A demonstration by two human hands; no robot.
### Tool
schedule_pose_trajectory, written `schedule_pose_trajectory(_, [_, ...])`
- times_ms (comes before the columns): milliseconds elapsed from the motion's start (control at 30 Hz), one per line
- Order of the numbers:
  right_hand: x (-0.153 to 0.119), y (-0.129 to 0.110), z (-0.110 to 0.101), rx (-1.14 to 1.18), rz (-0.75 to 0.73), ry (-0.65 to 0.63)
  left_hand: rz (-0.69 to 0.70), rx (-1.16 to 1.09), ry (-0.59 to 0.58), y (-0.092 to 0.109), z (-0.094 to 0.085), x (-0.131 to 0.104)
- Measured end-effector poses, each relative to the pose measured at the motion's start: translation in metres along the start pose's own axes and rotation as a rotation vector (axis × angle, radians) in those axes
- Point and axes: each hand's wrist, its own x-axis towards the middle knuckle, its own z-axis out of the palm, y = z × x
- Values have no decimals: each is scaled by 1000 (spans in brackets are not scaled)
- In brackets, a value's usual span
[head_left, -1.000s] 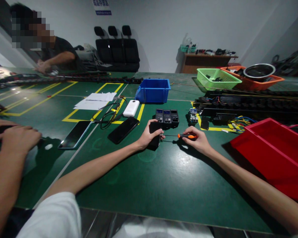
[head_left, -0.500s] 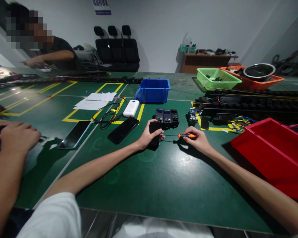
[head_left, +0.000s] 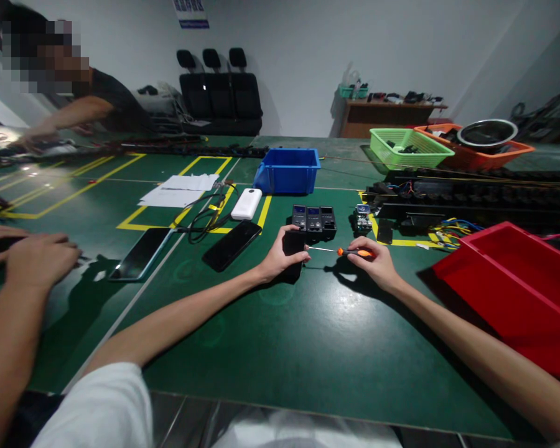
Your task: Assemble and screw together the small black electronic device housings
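Note:
My left hand (head_left: 280,258) is closed around a dark rectangular case (head_left: 294,244), held upright near the table surface. In my right hand (head_left: 376,264) is a screwdriver (head_left: 352,252) with an orange and black handle. Its thin shaft points left, and the tip meets the right side of the case near my left thumb; whether it sits in a screw is too small to tell. Just behind the case stand several black modules (head_left: 313,222) side by side. A small metallic part (head_left: 363,218) lies to their right, beyond my right hand.
A blue bin (head_left: 289,171) stands behind, a red bin (head_left: 513,292) at right. Left of my hand lie a black phone (head_left: 232,245), a white power bank (head_left: 246,204) and another phone (head_left: 142,254). Co-workers' hands (head_left: 40,258) are at far left; black rails (head_left: 471,190) lie at back right.
The case has turned slightly in my left hand and my thumb has shifted. The screwdriver is a little more level, its tip now against the case. The co-worker across has reached further left.

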Motion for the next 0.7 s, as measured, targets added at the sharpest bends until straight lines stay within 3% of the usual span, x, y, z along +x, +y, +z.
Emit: schedule_pose_trajectory(700, [0,-3,1,-13,-40,38,-14,103,-26,3,2,-1])
